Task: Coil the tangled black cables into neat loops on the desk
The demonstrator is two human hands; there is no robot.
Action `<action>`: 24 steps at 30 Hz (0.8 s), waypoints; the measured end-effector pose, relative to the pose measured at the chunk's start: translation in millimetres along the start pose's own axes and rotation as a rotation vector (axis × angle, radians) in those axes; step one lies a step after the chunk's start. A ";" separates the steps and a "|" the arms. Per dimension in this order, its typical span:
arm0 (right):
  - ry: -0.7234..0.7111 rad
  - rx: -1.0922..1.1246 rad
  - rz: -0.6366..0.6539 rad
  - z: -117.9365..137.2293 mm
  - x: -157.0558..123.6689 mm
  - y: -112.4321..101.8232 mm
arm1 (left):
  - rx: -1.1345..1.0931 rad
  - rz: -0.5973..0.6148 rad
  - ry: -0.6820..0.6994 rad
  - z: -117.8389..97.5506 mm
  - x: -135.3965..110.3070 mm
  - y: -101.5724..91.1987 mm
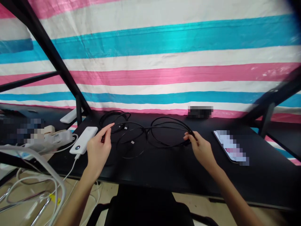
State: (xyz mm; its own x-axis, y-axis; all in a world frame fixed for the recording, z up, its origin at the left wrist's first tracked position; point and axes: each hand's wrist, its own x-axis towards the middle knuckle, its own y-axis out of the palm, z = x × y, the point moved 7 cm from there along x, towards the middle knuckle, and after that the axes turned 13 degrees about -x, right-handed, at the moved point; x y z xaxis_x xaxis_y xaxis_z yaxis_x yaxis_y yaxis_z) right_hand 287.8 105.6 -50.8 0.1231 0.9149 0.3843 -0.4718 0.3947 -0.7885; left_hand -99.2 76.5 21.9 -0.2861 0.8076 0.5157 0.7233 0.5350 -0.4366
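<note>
To the right of the white power bank point(84, 140), a black cable point(147, 133) was pinched near the power bank by the left hand point(100, 142), its gathered loops clasped by the right hand point(201, 147).

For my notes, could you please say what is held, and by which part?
A black cable: the right hand grips gathered loops, the left hand one strand.

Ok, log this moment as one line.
Left hand: pinching thin black cable | Right hand: holding cable loops | Left side: white rectangular power bank | Right side: flat bright-screened phone | Surface: black tabletop
</note>
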 end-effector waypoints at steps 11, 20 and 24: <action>-0.553 -0.402 -0.187 126.3 7.2 -2.0 | 0.120 0.025 0.214 -14.2 -14.1 37.3; -0.787 -0.394 -0.080 185.9 16.5 21.0 | -0.293 0.432 -0.315 28.5 -9.8 68.6; -0.850 -0.301 0.019 198.8 2.9 30.4 | -0.469 0.553 -0.405 15.7 -12.9 80.6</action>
State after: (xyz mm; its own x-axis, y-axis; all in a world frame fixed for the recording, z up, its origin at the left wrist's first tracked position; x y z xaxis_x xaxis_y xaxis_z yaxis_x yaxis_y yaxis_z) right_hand 100.2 103.5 21.8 -0.6257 0.5979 0.5011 -0.2035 0.4950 -0.8447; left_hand -47.1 113.2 -31.6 0.0488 0.9984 -0.0276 0.9873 -0.0524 -0.1500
